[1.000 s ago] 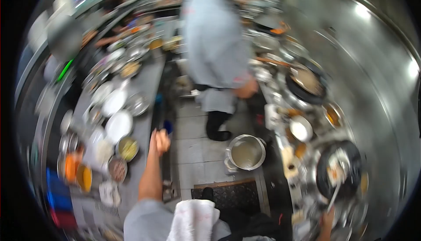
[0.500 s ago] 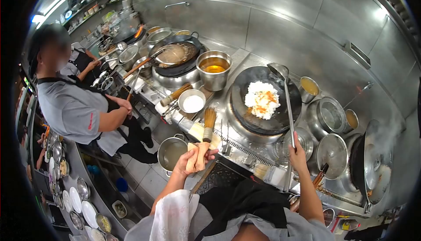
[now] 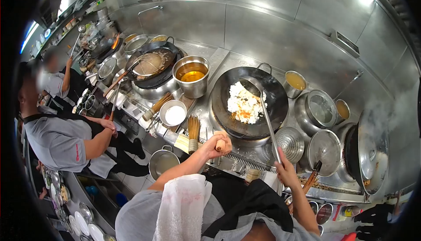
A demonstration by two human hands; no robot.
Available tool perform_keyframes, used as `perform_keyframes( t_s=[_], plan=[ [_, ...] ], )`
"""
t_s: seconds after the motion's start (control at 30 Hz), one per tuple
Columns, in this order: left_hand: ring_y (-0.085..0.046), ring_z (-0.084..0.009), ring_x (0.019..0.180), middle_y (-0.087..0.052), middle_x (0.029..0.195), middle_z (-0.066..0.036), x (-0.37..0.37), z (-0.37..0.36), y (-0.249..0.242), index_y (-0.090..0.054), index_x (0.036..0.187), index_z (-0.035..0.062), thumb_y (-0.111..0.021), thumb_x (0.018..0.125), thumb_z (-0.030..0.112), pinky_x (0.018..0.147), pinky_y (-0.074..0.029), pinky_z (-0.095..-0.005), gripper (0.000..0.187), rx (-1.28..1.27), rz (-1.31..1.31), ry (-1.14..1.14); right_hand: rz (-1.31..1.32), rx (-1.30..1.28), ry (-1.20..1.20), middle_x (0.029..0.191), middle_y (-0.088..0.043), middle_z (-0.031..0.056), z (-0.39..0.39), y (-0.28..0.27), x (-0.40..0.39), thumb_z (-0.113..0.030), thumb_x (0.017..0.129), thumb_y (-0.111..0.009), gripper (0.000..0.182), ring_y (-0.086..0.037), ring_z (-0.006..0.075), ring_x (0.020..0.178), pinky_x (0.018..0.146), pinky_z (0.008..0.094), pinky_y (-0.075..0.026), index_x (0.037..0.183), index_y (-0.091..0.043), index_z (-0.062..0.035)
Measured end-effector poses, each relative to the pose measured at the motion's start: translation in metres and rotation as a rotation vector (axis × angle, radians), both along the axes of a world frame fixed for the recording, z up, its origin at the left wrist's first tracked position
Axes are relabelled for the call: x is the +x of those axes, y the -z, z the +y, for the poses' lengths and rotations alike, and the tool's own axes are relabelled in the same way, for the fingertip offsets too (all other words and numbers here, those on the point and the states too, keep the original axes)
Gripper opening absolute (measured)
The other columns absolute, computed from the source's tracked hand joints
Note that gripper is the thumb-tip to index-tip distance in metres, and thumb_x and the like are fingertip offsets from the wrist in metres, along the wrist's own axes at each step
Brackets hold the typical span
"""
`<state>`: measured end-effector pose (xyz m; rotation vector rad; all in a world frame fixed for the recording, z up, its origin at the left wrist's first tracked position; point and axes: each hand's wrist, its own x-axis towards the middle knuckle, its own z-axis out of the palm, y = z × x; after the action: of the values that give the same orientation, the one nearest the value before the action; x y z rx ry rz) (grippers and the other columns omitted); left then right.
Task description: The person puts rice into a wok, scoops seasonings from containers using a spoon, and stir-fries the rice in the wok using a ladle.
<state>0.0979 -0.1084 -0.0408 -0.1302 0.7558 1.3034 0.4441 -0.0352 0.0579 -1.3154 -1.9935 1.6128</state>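
Observation:
My right hand point(image 3: 287, 171) is wrapped round the long handle of a metal ladle point(image 3: 268, 125). The ladle's bowl rests against the upper right of a heap of white rice point(image 3: 242, 105), streaked orange, inside a black wok point(image 3: 276, 105). Closed round a folded tan cloth point(image 3: 226, 139), my left hand point(image 3: 214, 147) is just in front of the wok's near rim. A bamboo brush point(image 3: 193, 131) stands to the left of that hand. Behind the brush is a metal bowl point(image 3: 164, 117) of white powder or grains.
A pot point(image 3: 193, 91) of amber liquid stands left of the wok. A second wok point(image 3: 171, 61) sits beyond it. On the right are a perforated strainer point(image 3: 290, 144), a mesh strainer point(image 3: 324, 153) and a steaming wok point(image 3: 370, 153). A co-worker point(image 3: 66, 140) stands at left.
My left hand has moved up and right with the cloth, closer to the wok. The ladle's bowl has come down from the wok's far rim onto the rice. My view has shifted right.

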Motion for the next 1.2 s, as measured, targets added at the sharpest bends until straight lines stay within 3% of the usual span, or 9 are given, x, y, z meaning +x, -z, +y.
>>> perform_keyframes(
  t_s=[0.13,0.3,0.4,0.53,0.63,0.77,0.87,1.1,1.2],
  plan=[
    [-0.062,-0.0283,0.073,-0.06,0.083,-0.009,-0.015,0.052,0.018,-0.056,0.087,0.0104,-0.063,0.082,0.021,0.069,-0.055,-0.0457,0.013,0.022,-0.102,0.177,0.07,-0.339,0.047,0.062,-0.041,-0.0042,-0.002,0.047,-0.013,-0.014,0.096,-0.052,0.067,-0.038,0.0056,0.045,0.039,0.0229,-0.034,0.154,-0.023,-0.0332],
    [-0.061,-0.0278,0.073,-0.059,0.08,-0.011,0.005,0.073,0.043,-0.054,0.081,0.0095,-0.063,0.081,0.017,0.071,-0.056,-0.0478,0.011,-0.056,0.054,0.006,0.034,0.208,-0.008,0.06,-0.037,-0.0057,-0.025,0.097,-0.037,-0.016,0.097,-0.052,0.061,-0.034,0.0053,0.045,0.039,0.0238,-0.032,0.152,-0.03,-0.0315],
    [-0.061,-0.027,0.073,-0.059,0.08,-0.011,0.031,0.039,0.044,-0.053,0.079,0.0102,-0.059,0.082,0.014,0.07,-0.057,-0.051,0.008,0.009,0.078,-0.086,0.031,-0.244,0.005,0.067,-0.048,-0.0032,-0.081,-0.022,-0.006,-0.017,0.097,-0.056,0.059,-0.042,0.006,0.051,0.047,0.0226,-0.039,0.151,-0.034,-0.0277],
    [-0.059,-0.026,0.075,-0.057,0.082,-0.011,0.038,-0.014,-0.017,-0.053,0.086,0.009,-0.05,0.093,0.02,0.073,-0.054,-0.0559,0.013,-0.039,0.153,-0.094,-0.121,-0.286,-0.029,0.067,-0.046,-0.0055,-0.121,-0.072,0.031,-0.018,0.098,-0.056,0.057,-0.041,0.004,0.053,0.049,0.0223,-0.039,0.15,-0.036,-0.0281],
    [-0.061,-0.0257,0.075,-0.056,0.077,-0.009,0.032,0.037,0.016,-0.052,0.086,0.0093,-0.059,0.083,0.012,0.068,-0.054,-0.0464,0.008,0.019,0.048,-0.138,-0.385,0.163,-0.133,0.089,-0.066,0.0183,-0.095,-0.032,0.032,-0.02,0.095,-0.058,0.06,-0.062,0.0228,0.08,0.081,0.0368,-0.049,0.149,-0.034,-0.0295],
    [-0.06,-0.0222,0.079,-0.056,0.082,-0.007,0.036,-0.003,0.06,-0.052,0.085,0.0119,-0.058,0.081,0.009,0.074,-0.054,-0.0497,0.008,0.299,0.008,-0.141,-0.464,0.378,-0.064,0.08,-0.063,0.0253,-0.059,0.004,-0.001,-0.021,0.094,-0.056,0.061,-0.065,0.0387,0.076,0.074,0.0441,-0.05,0.149,-0.033,-0.0295],
    [-0.058,-0.0222,0.074,-0.056,0.079,-0.008,0.037,-0.068,0.043,-0.05,0.087,0.0121,-0.056,0.08,0.008,0.07,-0.056,-0.0501,0.01,0.084,0.183,-0.051,-0.375,0.551,-0.022,0.075,-0.063,0.0277,-0.07,0.01,-0.011,-0.019,0.093,-0.055,0.062,-0.062,0.0463,0.075,0.071,0.0519,-0.048,0.149,-0.032,-0.0274],
    [-0.059,-0.028,0.068,-0.056,0.077,-0.009,-0.002,-0.015,-0.006,-0.052,0.085,0.0098,-0.056,0.082,0.016,0.06,-0.055,-0.0439,0.008,0.04,0.177,0.006,-0.316,0.141,-0.112,0.111,-0.064,0.0262,-0.147,-0.066,0.037,-0.022,0.095,-0.058,0.059,-0.064,0.0381,0.104,0.09,0.0383,-0.047,0.149,-0.035,-0.0275],
    [-0.059,-0.0261,0.067,-0.055,0.073,-0.008,-0.002,-0.012,-0.011,-0.052,0.078,0.0074,-0.058,0.083,0.014,0.064,-0.057,-0.0457,0.01,0.105,0.097,0.011,-0.455,0.212,-0.208,0.094,-0.067,0.0227,-0.135,-0.072,0.041,-0.026,0.095,-0.056,0.057,-0.067,0.0374,0.088,0.082,0.0408,-0.05,0.148,-0.036,-0.0305]
  ],
)
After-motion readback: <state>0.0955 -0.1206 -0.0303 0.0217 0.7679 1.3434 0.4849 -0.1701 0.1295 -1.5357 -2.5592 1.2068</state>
